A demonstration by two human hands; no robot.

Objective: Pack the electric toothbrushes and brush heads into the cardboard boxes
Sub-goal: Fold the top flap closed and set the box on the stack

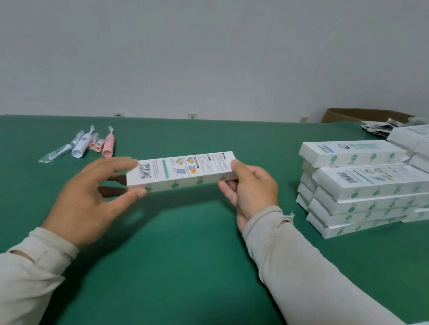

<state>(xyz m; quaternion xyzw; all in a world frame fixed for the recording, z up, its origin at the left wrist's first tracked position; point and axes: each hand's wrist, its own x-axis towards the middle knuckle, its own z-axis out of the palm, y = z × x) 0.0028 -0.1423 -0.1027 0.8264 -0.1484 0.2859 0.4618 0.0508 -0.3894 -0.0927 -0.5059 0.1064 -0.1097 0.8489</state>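
Observation:
A long white cardboard box (180, 170) with a barcode and printed pictures hangs lengthwise above the green table, between both hands. My right hand (250, 190) grips its right end, thumb on top and fingers underneath. My left hand (97, 197) pinches the left end by the barcode between thumb and fingertips. Far left on the table lie a white toothbrush (81, 144), a pink toothbrush (108, 145) and several brush heads (58, 151) in clear wrappers.
Stacks of identical white boxes (364, 195) fill the right side of the green table (184, 252). Behind them stands a brown carton (360, 116) beside some dark printed packets (378, 126). A grey wall rises beyond the table's far edge.

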